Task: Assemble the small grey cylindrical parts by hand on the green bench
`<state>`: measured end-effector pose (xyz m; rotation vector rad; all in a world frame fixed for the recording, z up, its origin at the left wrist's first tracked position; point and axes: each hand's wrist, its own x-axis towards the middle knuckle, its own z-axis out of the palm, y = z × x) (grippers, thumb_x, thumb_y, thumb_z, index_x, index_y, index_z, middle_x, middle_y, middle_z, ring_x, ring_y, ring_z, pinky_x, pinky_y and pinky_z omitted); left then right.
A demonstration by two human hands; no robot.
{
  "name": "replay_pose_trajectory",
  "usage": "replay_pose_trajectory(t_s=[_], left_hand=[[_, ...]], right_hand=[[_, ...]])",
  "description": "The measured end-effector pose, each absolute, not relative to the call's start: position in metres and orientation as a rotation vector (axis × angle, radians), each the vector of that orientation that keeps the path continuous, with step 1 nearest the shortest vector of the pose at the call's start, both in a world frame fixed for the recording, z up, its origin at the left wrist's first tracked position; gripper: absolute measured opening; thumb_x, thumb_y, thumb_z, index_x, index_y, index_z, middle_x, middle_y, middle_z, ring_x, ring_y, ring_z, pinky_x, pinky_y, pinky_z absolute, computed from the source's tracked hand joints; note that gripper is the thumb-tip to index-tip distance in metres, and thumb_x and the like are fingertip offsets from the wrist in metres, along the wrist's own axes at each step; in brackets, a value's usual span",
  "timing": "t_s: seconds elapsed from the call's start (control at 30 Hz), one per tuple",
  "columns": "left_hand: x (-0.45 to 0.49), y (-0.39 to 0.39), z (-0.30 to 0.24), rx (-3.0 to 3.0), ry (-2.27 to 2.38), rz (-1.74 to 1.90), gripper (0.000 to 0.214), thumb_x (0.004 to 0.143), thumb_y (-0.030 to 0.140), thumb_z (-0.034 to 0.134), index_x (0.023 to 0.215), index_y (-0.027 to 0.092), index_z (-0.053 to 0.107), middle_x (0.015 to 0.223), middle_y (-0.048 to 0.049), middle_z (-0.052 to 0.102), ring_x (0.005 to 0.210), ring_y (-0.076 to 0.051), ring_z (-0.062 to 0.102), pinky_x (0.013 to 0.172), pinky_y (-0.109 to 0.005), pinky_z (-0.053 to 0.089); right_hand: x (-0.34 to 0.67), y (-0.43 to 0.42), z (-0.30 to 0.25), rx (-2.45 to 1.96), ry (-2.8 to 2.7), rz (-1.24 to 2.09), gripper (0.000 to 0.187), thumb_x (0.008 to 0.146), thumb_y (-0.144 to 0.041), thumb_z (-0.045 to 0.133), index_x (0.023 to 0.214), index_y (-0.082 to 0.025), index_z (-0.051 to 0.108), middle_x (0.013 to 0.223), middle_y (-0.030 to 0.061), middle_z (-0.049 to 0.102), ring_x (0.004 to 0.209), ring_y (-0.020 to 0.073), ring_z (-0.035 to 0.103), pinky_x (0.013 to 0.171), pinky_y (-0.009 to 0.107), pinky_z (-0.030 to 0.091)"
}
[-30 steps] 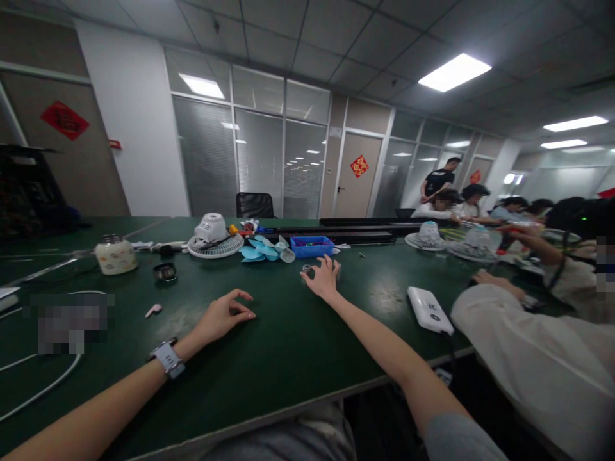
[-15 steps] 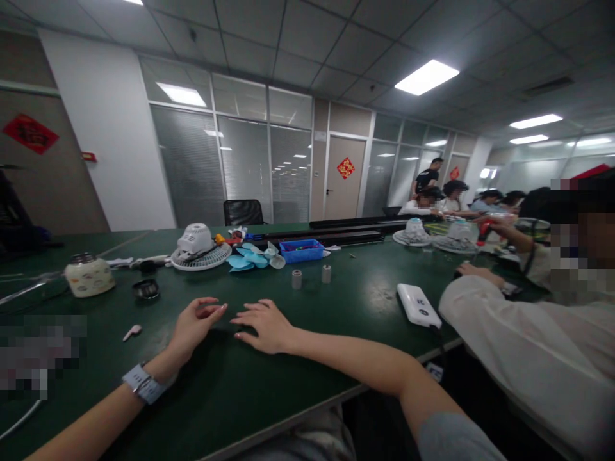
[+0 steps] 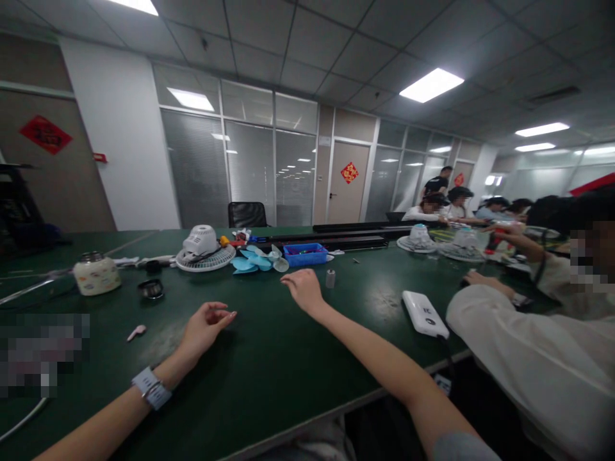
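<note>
A person's two bare hands reach forward over a dark green surface (image 3: 269, 384). The right hand (image 3: 303, 291) is farther out, its back turned up and its fingers bent, pointing left and downward. They lie close together; the space beneath them is hidden, so I cannot tell whether they pinch anything. The left hand (image 3: 207, 325), nearer the body, is raised a little, its fingers loosely curled and the thumb reaching out past them, resting on nothing visible. Its wrist wears a watch with a pale band (image 3: 152, 388).

Just to the right of the right hand, a small grey metal cylinder (image 3: 330, 278) stands upright on the surface. Its long axis is vertical, its narrow dark-tipped end pointing up.

Behind the right hand sits a blue tray (image 3: 307, 260) of small parts. To the tray's left are light blue fan blades (image 3: 254, 261), then a white fan body (image 3: 200, 242) on a round grille (image 3: 218, 258). Left of the left hand lies a pink earbud (image 3: 136, 332). At right, a white box (image 3: 425, 314) lies near a co-worker's pale sleeve (image 3: 509, 333).
</note>
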<state>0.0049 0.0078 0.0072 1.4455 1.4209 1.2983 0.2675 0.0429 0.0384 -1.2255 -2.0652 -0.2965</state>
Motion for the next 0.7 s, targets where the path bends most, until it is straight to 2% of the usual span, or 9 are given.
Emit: replay_pose_trajectory(t_s=[0.17,0.37,0.7], left_hand=[[0.006,0.007,0.005,1.561,1.437,1.239,0.064,0.053,0.059,0.075,0.096,0.017,0.054,0.079,-0.0043,0.071,0.074,-0.022,0.068,0.067,-0.034,0.053],[0.004,0.009,0.004,1.628,1.472,1.193,0.057,0.060,0.056,0.073,0.097,0.018,0.054,0.082,-0.0052,0.072,0.080,-0.024,0.068,0.072,-0.036,0.052],[0.005,0.010,0.001,1.646,1.424,1.209,0.064,0.055,0.065,0.072,0.095,0.018,0.054,0.078,-0.0050,0.071,0.076,-0.024,0.068,0.068,-0.035,0.051]], right_hand=[[0.319,0.077,0.041,-1.516,-1.872,-0.390,0.026,0.095,-0.028,0.048,0.099,-0.024,0.073,0.100,0.0049,0.073,0.097,0.0196,0.060,0.091,0.036,0.030],[0.318,0.085,0.030,-1.549,-1.907,-0.377,0.028,0.095,-0.031,0.046,0.101,-0.027,0.073,0.098,0.0046,0.074,0.093,0.0191,0.061,0.089,0.035,0.031],[0.313,0.087,0.033,-1.522,-1.899,-0.372,0.028,0.096,-0.031,0.045,0.102,-0.027,0.072,0.102,0.0034,0.073,0.097,0.0182,0.061,0.092,0.034,0.030]])
